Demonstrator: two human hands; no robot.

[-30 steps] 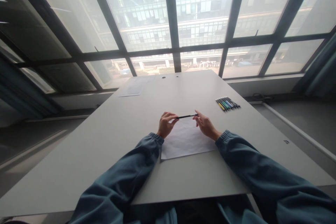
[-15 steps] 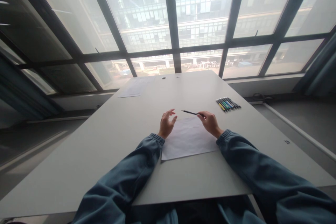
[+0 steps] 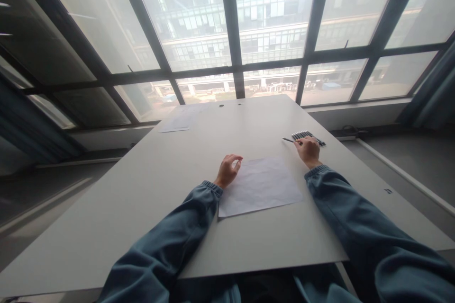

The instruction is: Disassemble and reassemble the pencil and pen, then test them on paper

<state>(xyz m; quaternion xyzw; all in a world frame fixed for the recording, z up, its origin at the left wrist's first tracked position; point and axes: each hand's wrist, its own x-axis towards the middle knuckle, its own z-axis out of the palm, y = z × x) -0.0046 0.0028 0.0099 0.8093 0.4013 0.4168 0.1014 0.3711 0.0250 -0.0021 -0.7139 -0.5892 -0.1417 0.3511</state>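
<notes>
My right hand (image 3: 308, 150) holds a thin black pen (image 3: 289, 140) by one end, its tip pointing left, right beside a row of several pens (image 3: 305, 134) lying on the grey table (image 3: 149, 184). The hand covers part of that row. My left hand (image 3: 228, 169) rests at the left edge of a white sheet of paper (image 3: 259, 186), fingers loosely curled and holding nothing. The sheet lies flat in front of me between both blue sleeves.
Another sheet of paper (image 3: 177, 123) lies at the table's far left. Two small dark spots (image 3: 230, 104) sit near the far edge. Big windows with dark frames rise behind the table, and a low ledge (image 3: 359, 113) runs along the right.
My left hand let go of the black pen and settled by the sheet. My right hand carried the pen to the right, over to the row of pens.
</notes>
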